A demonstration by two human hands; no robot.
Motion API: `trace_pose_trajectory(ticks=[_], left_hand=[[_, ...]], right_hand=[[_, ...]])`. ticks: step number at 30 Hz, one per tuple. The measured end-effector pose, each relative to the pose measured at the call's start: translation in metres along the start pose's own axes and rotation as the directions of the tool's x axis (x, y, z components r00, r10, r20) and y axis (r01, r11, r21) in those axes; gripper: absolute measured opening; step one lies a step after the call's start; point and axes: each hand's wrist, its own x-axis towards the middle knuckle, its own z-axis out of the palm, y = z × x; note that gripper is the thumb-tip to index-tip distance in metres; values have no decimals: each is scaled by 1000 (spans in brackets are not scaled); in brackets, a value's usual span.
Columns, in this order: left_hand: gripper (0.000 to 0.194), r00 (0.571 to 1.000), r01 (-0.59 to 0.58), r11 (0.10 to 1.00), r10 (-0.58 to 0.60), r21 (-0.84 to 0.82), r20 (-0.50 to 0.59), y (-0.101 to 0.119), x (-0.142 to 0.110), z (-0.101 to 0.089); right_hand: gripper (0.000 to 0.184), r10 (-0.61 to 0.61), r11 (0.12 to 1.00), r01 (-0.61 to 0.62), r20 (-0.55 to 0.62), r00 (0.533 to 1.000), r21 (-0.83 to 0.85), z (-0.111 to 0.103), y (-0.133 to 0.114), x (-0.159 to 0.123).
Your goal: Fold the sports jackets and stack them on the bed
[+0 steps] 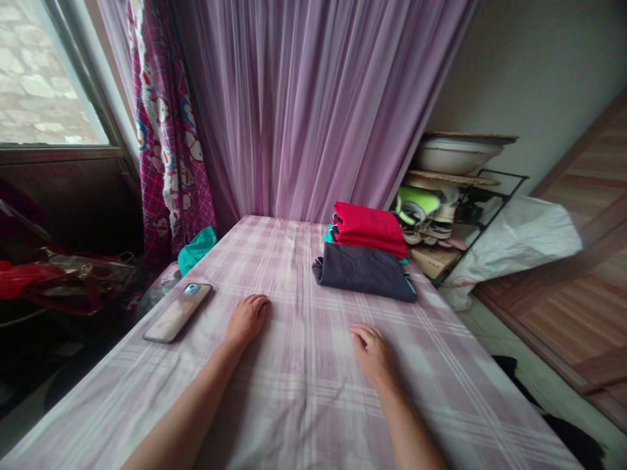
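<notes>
Dark grey folded clothing (pixel 365 271) is seen on the plaid-covered table (pixel 298 385), set at the near side of red folded clothing (pixel 369 228), with teal fabric (pixel 328 235) showing at the edges, beyond the right hand (pixel 373 356). Nothing is seen held by the 2 hands, both laid on the cover; right fingers are loosely curled and slightly apart, left fingers are bent side by side, grip cannot be told. Phone (pixel 180 312) is laid back up near the left hand (pixel 247 318), on its outer side.
</notes>
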Motion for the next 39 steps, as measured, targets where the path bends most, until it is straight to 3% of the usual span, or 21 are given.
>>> trace_pose_trajectory(ticks=[10,18,27,33,39], left_hand=[[34,1000,-25,1000,25,-16,3,-6,0,3],[48,988,135,984,-143,119,61,-2,-4,13],[49,989,133,982,-140,132,47,-1,-12,13],[44,986,112,975,-134,193,102,-9,9,-3],[43,965,160,961,-201,226,170,-25,33,-6]], right_hand=[[32,0,999,1,26,1000,-38,0,0,-1],[32,-11,991,16,36,999,-132,2,2,-2],[31,-23,979,34,57,998,-201,2,2,-5],[30,35,976,-1,152,988,-216,-8,7,17],[33,67,953,-44,66,996,-301,-15,30,48]])
